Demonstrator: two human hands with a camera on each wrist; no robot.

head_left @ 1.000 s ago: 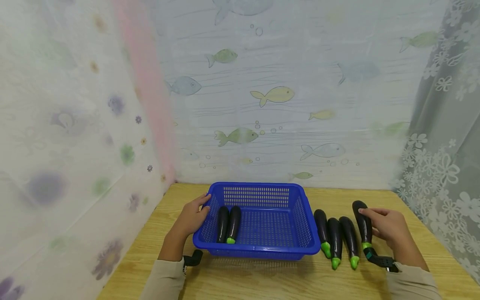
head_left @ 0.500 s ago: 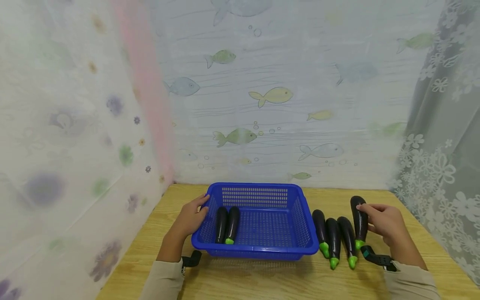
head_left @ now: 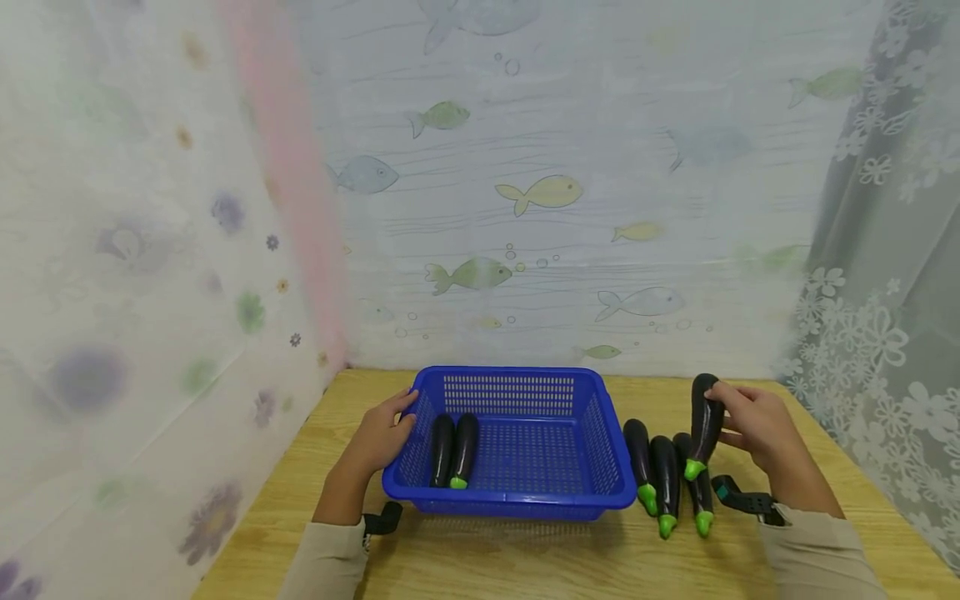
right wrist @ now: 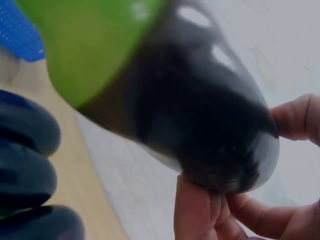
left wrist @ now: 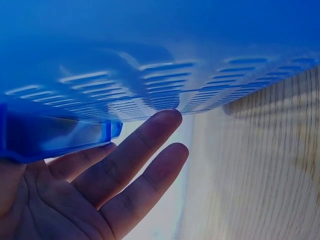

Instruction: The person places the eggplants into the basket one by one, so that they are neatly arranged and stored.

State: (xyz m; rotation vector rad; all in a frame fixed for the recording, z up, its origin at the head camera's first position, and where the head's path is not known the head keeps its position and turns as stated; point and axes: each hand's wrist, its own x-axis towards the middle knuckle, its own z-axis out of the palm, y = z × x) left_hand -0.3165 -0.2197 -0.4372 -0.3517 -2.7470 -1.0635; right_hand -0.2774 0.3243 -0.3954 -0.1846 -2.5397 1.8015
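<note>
My right hand (head_left: 759,423) pinches a dark eggplant (head_left: 703,429) by its rounded end, thumb on one side and fingers on the other. Its green stem end points down, overlapping the rightmost of three eggplants (head_left: 665,479) lying side by side on the table. In the right wrist view the held eggplant (right wrist: 200,105) fills the middle. My left hand (head_left: 384,435) holds the left rim of a blue plastic basket (head_left: 510,498). From the left wrist, some fingers (left wrist: 155,130) extend beneath the slotted wall. Two more eggplants (head_left: 465,450) lie inside the basket at its left.
The wooden table (head_left: 525,558) ends at a wall sheet (head_left: 547,250) printed with fish. A flowered sheet (head_left: 150,333) borders the left, and a lace-patterned curtain (head_left: 885,333) hangs on the right. A dark wrist camera mount (head_left: 738,498) sits under my right wrist.
My right hand has raised the eggplant and brought it left, from beside the row to over its rightmost eggplant. The left hand stays on the basket rim.
</note>
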